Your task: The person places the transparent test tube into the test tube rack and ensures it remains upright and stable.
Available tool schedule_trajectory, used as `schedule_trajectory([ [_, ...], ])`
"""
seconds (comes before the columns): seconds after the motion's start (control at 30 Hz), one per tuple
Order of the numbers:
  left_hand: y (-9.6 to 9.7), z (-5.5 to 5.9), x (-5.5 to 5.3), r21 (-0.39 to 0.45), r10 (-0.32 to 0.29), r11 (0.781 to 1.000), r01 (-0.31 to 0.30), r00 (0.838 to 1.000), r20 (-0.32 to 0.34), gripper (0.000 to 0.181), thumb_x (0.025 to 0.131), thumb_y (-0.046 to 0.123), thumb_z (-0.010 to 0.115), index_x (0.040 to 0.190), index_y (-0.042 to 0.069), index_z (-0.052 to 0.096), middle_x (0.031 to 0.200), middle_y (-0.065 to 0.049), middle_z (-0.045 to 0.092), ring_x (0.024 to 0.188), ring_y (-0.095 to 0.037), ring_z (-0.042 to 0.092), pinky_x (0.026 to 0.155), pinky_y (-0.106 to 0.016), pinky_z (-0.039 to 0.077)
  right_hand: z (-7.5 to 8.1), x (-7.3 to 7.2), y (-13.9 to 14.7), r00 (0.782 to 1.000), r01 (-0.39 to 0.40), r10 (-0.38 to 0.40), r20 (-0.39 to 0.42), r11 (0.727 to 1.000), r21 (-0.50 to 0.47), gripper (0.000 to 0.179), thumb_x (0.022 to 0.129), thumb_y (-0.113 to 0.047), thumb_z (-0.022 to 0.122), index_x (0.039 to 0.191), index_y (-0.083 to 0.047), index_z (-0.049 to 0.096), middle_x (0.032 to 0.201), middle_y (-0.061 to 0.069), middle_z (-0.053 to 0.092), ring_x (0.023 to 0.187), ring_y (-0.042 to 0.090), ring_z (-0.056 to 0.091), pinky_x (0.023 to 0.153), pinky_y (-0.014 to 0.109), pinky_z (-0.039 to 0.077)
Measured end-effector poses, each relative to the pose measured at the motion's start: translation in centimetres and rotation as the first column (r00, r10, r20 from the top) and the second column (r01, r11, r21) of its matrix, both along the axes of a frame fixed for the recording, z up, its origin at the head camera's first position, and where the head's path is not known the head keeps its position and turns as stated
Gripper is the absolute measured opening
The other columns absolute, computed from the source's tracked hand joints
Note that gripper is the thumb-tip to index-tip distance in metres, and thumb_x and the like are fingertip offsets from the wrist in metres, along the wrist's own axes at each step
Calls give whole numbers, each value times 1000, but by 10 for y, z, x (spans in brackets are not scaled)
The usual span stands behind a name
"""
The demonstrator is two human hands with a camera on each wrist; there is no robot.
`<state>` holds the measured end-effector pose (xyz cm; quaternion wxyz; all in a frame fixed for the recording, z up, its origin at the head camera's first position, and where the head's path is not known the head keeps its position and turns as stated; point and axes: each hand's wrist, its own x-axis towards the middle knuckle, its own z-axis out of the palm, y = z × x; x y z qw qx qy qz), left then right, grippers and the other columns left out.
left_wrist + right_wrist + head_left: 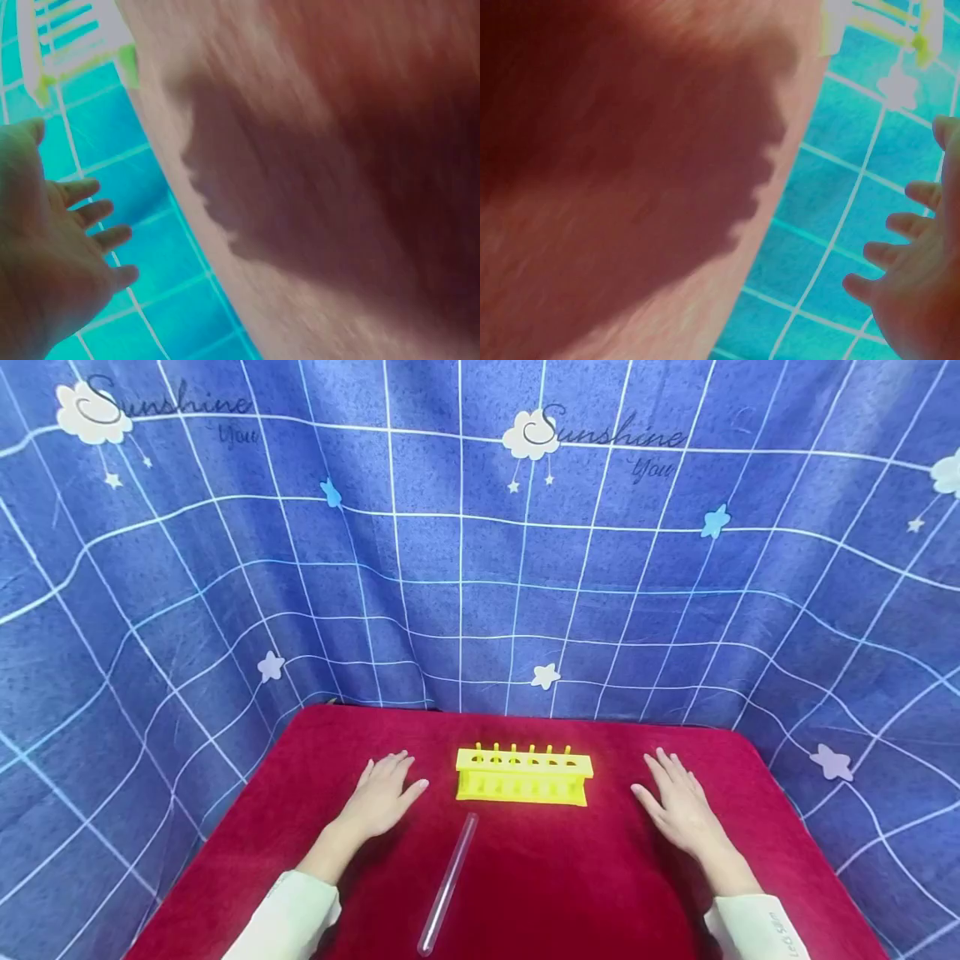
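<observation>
A yellow test tube rack stands near the far middle of the red-covered table, its row of holes and short pegs facing up. In front of it, a clear glass test tube lies slantwise on the cloth. To the left of the rack is my left hand, palm down with fingers spread, holding nothing. My right hand is on the rack's other side, likewise palm down and fingers extended. Both wrist views show the hands, left and right, with straight fingers casting shadows on the cloth; part of the rack shows too.
A red cloth covers the table. Blue gridded curtains with clouds and stars hang behind it and along both sides, close to the table's edges.
</observation>
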<state>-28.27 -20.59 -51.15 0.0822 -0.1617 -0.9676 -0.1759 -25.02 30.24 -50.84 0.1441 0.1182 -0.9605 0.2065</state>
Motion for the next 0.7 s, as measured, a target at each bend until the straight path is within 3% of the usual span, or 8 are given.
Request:
schedule_trajectory([
  [0.3,26,9,15,-12,-50,999,51,998,29,64,98,44,59,146,2,50,152,-19,48,144,-40,39,120,-58,24,8,-4,-21,999,-34,34,-38,999,-7,63,98,-30,64,148,2,44,156,27,37,148,49,24,116,67,19],
  [0.7,34,12,21,-22,-24,999,26,995,97,67,97,46,61,149,6,47,152,-15,49,143,-36,41,119,-55,28,11,-6,-34,997,-63,63,-39,998,-8,59,98,-27,63,148,0,46,155,26,40,147,48,28,116,65,21],
])
